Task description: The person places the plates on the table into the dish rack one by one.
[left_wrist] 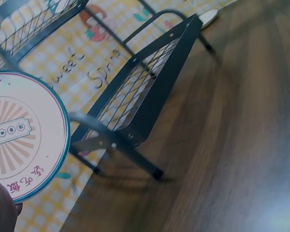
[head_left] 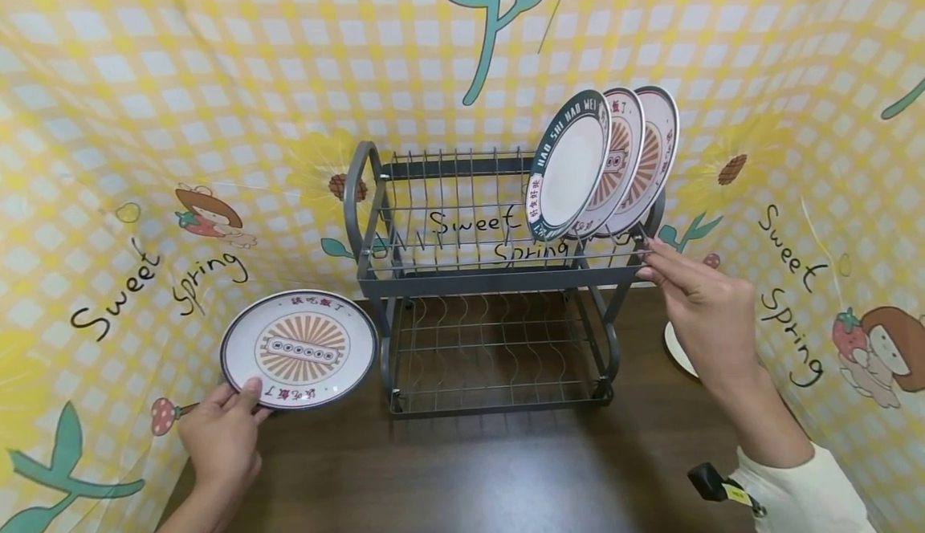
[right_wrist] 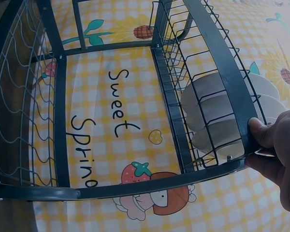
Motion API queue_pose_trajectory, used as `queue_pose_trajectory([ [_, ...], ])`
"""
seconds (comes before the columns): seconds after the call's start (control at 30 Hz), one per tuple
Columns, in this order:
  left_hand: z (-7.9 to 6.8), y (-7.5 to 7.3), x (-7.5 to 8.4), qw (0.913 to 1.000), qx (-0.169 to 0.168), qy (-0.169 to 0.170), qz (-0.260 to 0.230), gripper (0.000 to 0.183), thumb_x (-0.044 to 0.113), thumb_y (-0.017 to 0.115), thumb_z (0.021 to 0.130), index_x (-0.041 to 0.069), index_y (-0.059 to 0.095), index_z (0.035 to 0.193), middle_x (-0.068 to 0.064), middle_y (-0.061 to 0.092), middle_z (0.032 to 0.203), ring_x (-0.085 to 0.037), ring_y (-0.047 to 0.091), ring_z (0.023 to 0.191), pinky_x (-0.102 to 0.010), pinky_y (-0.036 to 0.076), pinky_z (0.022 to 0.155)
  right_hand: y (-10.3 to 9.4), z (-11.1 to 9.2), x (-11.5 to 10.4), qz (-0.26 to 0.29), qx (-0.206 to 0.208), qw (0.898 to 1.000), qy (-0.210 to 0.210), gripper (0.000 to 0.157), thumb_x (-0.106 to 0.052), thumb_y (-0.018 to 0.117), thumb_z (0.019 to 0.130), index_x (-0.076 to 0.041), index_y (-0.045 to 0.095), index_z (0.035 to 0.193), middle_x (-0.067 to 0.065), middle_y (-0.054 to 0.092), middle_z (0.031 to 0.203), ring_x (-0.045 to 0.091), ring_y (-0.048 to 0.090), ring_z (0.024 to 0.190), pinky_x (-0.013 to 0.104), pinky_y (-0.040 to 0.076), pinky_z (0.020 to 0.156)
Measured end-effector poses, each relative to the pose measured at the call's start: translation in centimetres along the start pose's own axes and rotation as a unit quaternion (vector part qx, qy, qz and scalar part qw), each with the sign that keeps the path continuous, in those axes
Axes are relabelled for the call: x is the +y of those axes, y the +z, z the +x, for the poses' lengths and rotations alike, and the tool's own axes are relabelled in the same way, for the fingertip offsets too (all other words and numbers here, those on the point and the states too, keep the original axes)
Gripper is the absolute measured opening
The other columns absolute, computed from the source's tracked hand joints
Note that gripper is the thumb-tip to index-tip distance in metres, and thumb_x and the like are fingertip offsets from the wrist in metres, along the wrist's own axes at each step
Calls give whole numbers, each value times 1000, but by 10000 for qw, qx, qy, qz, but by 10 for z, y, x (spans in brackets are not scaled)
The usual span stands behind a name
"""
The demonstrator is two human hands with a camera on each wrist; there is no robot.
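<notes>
My left hand [head_left: 224,433] pinches the near rim of a white plate [head_left: 299,348] with an orange sunburst design, thumb on top. The plate is held in the air beside the left end of a dark grey two-tier dish rack [head_left: 477,282]. My right hand [head_left: 711,316] grips the front right corner of the rack's upper tier, and the right wrist view shows thumb and fingers [right_wrist: 266,133] on its rail. Three plates lean at the right of the upper tier: a green-rimmed plate [head_left: 567,168] in front, two sunburst plates [head_left: 654,164] behind.
The rack stands on a dark wooden table [head_left: 462,477]. A yellow checked cloth [head_left: 289,75] rises behind and on both sides. Part of a white round item [head_left: 678,352] lies right of the rack, partly hidden by my right hand. A black tag [head_left: 708,481] hangs by my right sleeve.
</notes>
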State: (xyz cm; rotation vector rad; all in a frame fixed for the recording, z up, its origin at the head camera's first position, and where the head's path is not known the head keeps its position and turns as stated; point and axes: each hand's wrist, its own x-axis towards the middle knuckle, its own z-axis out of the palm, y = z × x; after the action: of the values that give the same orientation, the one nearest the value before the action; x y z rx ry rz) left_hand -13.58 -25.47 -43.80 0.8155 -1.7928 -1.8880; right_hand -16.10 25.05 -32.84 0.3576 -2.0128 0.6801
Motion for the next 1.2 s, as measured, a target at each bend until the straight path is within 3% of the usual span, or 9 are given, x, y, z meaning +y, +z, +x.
queue_pose_trajectory([
  [0.13, -13, 4, 4, 9994, -118, 135, 293, 44, 13, 64, 91, -9, 55, 128, 6, 73, 89, 7, 66, 73, -17, 58, 70, 3, -2, 2, -146, 66, 9998, -93, 20, -7, 80, 75, -7, 78, 95, 6, 73, 105, 23, 72, 93, -5, 39, 84],
  [0.2, -19, 6, 4, 9989, -176, 255, 361, 42, 11, 64, 91, -8, 56, 128, -7, 70, 106, 7, 66, 74, -17, 57, 70, 4, -2, 3, -225, 108, 9996, -138, 20, -7, 80, 76, -8, 78, 96, 6, 73, 105, 25, 72, 90, -6, 37, 80],
  [0.3, -28, 10, 4, 9949, -225, 631, 759, 39, 11, 66, 90, -7, 60, 124, -21, 62, 112, 8, 66, 71, -16, 57, 67, 4, -3, 4, -221, 144, 9995, -155, 21, -9, 80, 76, -8, 78, 96, 5, 73, 105, 25, 72, 90, -5, 38, 82],
  [0.4, -37, 14, 4, 9825, -235, 1139, 1453, 30, 15, 69, 89, -3, 68, 113, -2, 73, 92, 7, 65, 62, -13, 56, 56, 4, -3, 4, -218, 176, 9994, -180, 22, -10, 80, 75, -8, 78, 96, 5, 73, 105, 24, 72, 91, -6, 38, 82],
  [0.47, -43, 17, 4, 9668, -226, 1571, 2002, 20, 19, 71, 88, 0, 74, 96, 10, 71, 68, 9, 56, 51, -10, 48, 46, 4, -3, 4, -217, 190, 9994, -194, 23, -11, 81, 74, -8, 78, 96, 5, 73, 105, 25, 72, 91, -5, 38, 86],
  [0.53, -50, 21, 4, 9538, -249, 1911, 2305, 17, 19, 73, 86, 2, 75, 88, 9, 68, 60, 10, 51, 47, -10, 41, 41, 4, -3, 4, -215, 189, 9994, -216, 24, -11, 81, 73, -8, 78, 97, 5, 73, 105, 26, 72, 91, -5, 38, 87],
  [0.67, -66, 31, 6, 9372, -406, 2398, 2500, 12, 16, 77, 81, 5, 76, 86, -8, 74, 72, 13, 51, 52, -9, 39, 45, 4, -3, 5, -193, 183, 9993, -252, 24, -11, 81, 73, -8, 78, 97, 5, 73, 106, 26, 72, 92, -3, 39, 90],
  [0.97, -98, 55, 14, 9359, -1198, 2314, 2369, 7, 15, 77, 81, 14, 78, 88, -2, 76, 83, 7, 63, 66, -9, 47, 57, 6, -6, 7, -122, 247, 9990, -363, 25, -8, 81, 73, -6, 77, 97, 5, 72, 108, 25, 71, 95, 2, 42, 93],
  [1.2, -114, 77, 22, 9288, -1773, 2370, 2230, 7, 14, 77, 81, 20, 77, 85, 5, 75, 75, -5, 64, 61, -16, 49, 48, 6, -7, 9, 9, 237, 9993, -276, 27, -8, 81, 73, -8, 77, 99, 4, 72, 109, 25, 71, 97, 4, 43, 94],
])
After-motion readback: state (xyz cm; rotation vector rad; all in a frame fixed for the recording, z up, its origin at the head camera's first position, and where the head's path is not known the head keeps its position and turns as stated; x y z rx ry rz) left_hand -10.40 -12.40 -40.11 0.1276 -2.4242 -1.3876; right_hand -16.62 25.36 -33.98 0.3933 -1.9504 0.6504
